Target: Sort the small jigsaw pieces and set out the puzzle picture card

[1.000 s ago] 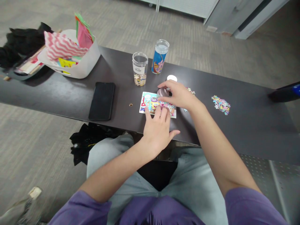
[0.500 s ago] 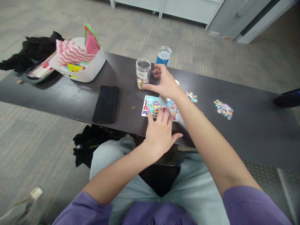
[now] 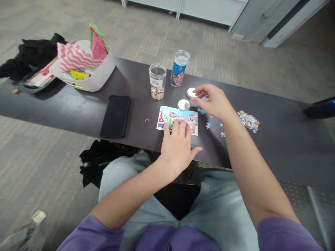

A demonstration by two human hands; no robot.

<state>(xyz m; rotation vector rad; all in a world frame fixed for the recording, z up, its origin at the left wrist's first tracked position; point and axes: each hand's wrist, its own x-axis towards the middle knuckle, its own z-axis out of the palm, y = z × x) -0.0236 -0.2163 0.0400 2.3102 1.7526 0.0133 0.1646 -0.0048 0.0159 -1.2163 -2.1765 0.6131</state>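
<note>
My left hand [image 3: 176, 150] lies flat on a colourful cartoon picture card [image 3: 163, 113], fingers spread and thumb out to the right. My right hand [image 3: 211, 101] is over the table to the right of two round silver lids; its thumb and fingers are apart, close to the edge of the farther lid [image 3: 191, 92]. The nearer lid [image 3: 183, 105] is just behind the card. Loose jigsaw pieces [image 3: 208, 125] are scattered under and beside my right hand. Farther right is a pile of jigsaw pieces [image 3: 248, 121].
A clear cup [image 3: 157, 82] with pieces in its bottom and a clear cup with a blue picture [image 3: 179, 69] stand at the back. A black phone [image 3: 115, 116] lies to the left. Beyond it are a white basket [image 3: 101, 75] and black cloth [image 3: 39, 54]. A dark object [image 3: 319, 111] is at far right.
My right hand has moved from beside the cups, right and nearer to me, to the farther lid. Both lids and the blue cup now show plainly. My left hand stays on the card.
</note>
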